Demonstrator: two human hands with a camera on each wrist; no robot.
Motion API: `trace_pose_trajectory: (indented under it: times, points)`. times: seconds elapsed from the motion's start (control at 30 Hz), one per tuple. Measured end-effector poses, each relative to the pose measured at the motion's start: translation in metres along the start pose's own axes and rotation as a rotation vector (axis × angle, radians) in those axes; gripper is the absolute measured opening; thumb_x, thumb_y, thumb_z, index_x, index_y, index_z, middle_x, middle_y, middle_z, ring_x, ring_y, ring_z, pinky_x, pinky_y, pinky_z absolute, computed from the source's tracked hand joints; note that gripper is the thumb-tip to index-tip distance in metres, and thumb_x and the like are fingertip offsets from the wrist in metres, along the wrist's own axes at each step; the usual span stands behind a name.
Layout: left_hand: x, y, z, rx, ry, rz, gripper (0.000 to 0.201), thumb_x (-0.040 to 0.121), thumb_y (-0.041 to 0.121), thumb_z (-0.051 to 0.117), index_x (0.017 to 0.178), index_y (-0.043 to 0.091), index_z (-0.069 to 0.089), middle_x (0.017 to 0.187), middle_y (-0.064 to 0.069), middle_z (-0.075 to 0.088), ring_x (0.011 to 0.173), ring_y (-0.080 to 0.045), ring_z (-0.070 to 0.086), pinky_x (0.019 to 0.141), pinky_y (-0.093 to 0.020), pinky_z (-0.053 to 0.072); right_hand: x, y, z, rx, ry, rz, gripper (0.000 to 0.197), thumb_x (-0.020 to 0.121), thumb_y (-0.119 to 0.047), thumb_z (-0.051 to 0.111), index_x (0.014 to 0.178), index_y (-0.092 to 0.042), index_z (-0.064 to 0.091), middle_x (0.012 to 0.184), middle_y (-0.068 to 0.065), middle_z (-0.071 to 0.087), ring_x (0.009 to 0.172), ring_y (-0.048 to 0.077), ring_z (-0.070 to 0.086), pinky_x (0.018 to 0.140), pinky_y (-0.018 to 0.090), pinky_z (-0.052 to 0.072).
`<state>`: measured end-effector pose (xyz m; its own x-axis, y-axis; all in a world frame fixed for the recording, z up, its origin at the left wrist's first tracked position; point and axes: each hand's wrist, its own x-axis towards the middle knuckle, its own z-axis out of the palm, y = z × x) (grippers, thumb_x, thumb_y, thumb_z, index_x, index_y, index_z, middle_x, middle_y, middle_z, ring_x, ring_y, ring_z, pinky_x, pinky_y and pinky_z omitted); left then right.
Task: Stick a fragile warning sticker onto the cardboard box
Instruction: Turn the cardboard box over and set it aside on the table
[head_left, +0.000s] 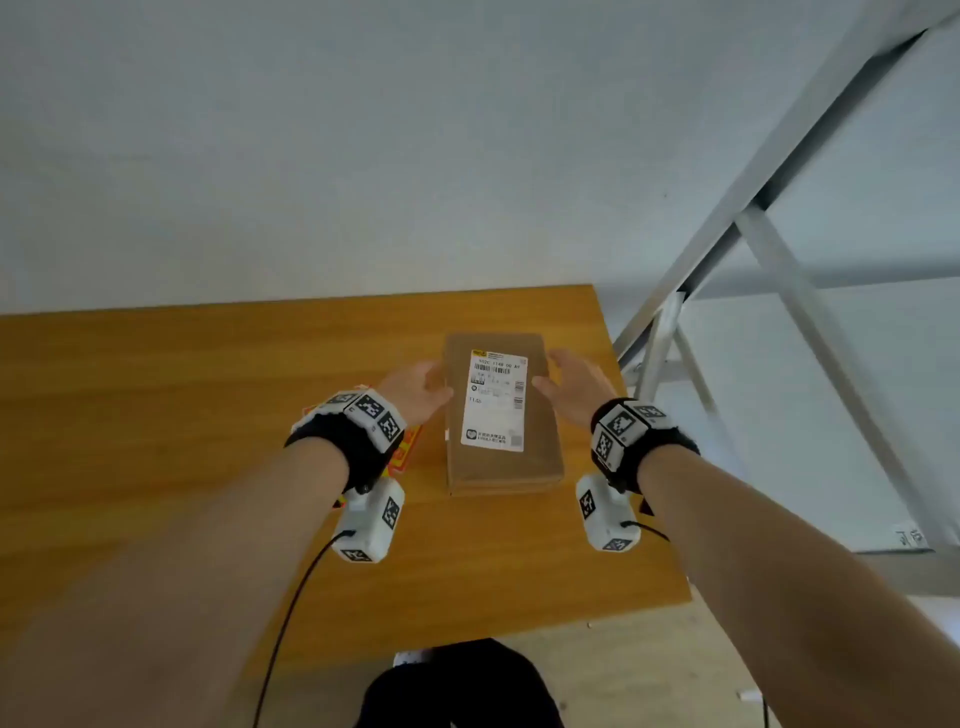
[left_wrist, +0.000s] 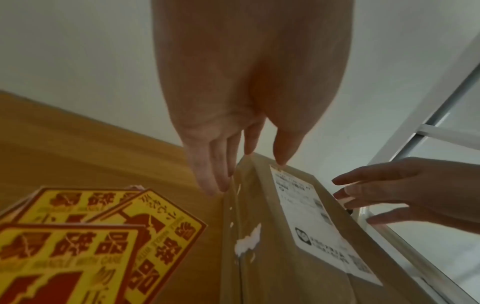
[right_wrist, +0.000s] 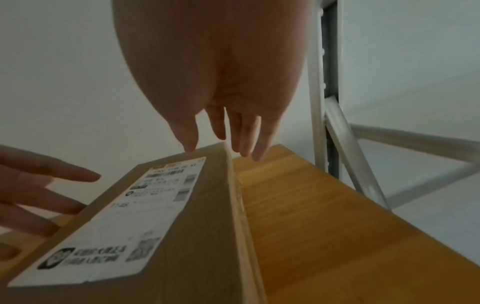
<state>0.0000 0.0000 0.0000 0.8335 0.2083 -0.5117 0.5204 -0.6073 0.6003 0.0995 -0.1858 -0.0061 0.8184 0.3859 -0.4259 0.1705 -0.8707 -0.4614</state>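
Observation:
A brown cardboard box (head_left: 540, 457) lies flat on the wooden table (head_left: 182, 415), with a white shipping label (head_left: 494, 400) on its top face. My left hand (head_left: 418, 389) is at the box's left side and my right hand (head_left: 574, 384) at its right side. On both hands the fingers are straight. In the left wrist view the left hand (left_wrist: 223, 144) has its thumb at the top edge and its fingers down the side of the box (left_wrist: 285, 267). In the right wrist view the right hand (right_wrist: 221, 123) flanks the box (right_wrist: 207, 226) likewise. Yellow and red fragile stickers (left_wrist: 103, 236) lie left of the box, partly under my left wrist (head_left: 402, 452).
A grey metal shelf frame (head_left: 779, 249) stands just right of the table, close to the table's right edge (head_left: 649, 467). A white wall (head_left: 311, 156) runs behind. Bare wood stretches to the left and toward me.

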Motion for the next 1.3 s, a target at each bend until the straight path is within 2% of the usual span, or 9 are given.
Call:
trace_pose_trajectory:
  times: [0.2,0.43,0.57,0.7,0.83,0.9,1.0,1.13,1.3]
  points:
    - [0.010,0.003,0.017,-0.155,-0.013,-0.097,0.052,0.095,0.028,0.046,0.143,0.011,0.035,0.137,-0.012,0.055,0.119,-0.031,0.056,0.102,-0.045,0.045,0.012,0.014,0.009,0.188,-0.081,0.121,0.067,0.091,-0.030,0.055,0.146,-0.012,0.021,0.147,0.013,0.041,0.132,0.029,0.043,0.104,0.042,0.041]
    - [0.019,-0.003,0.028,-0.280,-0.031,-0.151,0.048,0.093,0.017,0.050,0.140,0.015,0.042,0.124,-0.014,0.063,0.103,-0.032,0.065,0.088,-0.049,0.054,0.018,0.017,0.013,0.303,-0.109,0.088,0.050,0.093,-0.024,0.052,0.139,-0.010,0.039,0.132,0.010,0.056,0.117,0.025,0.056,0.090,0.033,0.047]
    - [0.017,0.001,0.024,-0.322,-0.023,-0.158,0.045,0.093,0.011,0.050,0.137,0.010,0.045,0.122,-0.017,0.063,0.103,-0.035,0.065,0.088,-0.050,0.054,0.018,0.014,0.009,0.404,-0.107,0.098,0.047,0.092,-0.025,0.053,0.135,-0.010,0.043,0.125,0.010,0.060,0.111,0.026,0.060,0.091,0.037,0.052]
    - [0.009,0.013,0.011,-0.369,0.008,-0.144,0.045,0.094,0.013,0.049,0.138,0.009,0.042,0.127,-0.014,0.060,0.106,-0.034,0.063,0.089,-0.044,0.054,0.016,0.011,-0.001,0.572,-0.095,0.111,0.056,0.091,-0.029,0.055,0.140,-0.012,0.036,0.123,0.013,0.060,0.106,0.027,0.063,0.088,0.045,0.055]
    - [-0.001,0.023,-0.003,-0.473,0.076,-0.145,0.043,0.095,0.019,0.048,0.136,0.008,0.042,0.128,-0.013,0.060,0.106,-0.032,0.064,0.093,-0.045,0.053,0.007,0.005,-0.018,0.723,-0.051,0.080,0.054,0.093,-0.032,0.050,0.142,-0.016,0.033,0.114,0.007,0.058,0.104,0.027,0.061,0.086,0.040,0.054]
    - [-0.005,0.027,-0.009,-0.554,0.105,-0.145,0.038,0.096,0.022,0.045,0.131,0.007,0.046,0.128,-0.012,0.058,0.105,-0.029,0.062,0.088,-0.041,0.054,0.004,0.003,-0.026,0.798,-0.045,0.056,0.050,0.094,-0.034,0.048,0.140,-0.018,0.037,0.112,0.003,0.057,0.105,0.026,0.060,0.089,0.040,0.052]
    - [-0.013,0.035,-0.013,-0.666,0.132,-0.142,0.041,0.097,0.029,0.041,0.132,0.007,0.045,0.132,-0.013,0.056,0.104,-0.026,0.060,0.078,-0.033,0.054,0.001,0.000,-0.033,0.854,-0.020,0.024,0.048,0.094,-0.042,0.045,0.136,-0.019,0.044,0.122,0.005,0.058,0.109,0.028,0.059,0.094,0.044,0.051]
    - [-0.019,0.040,-0.014,-0.752,0.207,-0.137,0.053,0.095,0.045,0.037,0.141,0.018,0.036,0.138,-0.014,0.052,0.117,-0.031,0.055,0.103,-0.047,0.043,-0.002,-0.001,-0.039,0.948,-0.004,-0.003,0.051,0.093,-0.050,0.041,0.134,-0.019,0.046,0.125,0.003,0.055,0.111,0.028,0.059,0.090,0.039,0.051]
    - [-0.022,0.047,-0.011,-0.777,0.190,-0.116,0.056,0.091,0.053,0.038,0.134,0.017,0.041,0.133,-0.008,0.055,0.121,-0.030,0.054,0.105,-0.049,0.041,-0.003,-0.002,-0.039,0.941,0.004,-0.009,0.043,0.091,-0.044,0.050,0.120,-0.012,0.049,0.117,0.004,0.060,0.104,0.026,0.063,0.091,0.039,0.053]
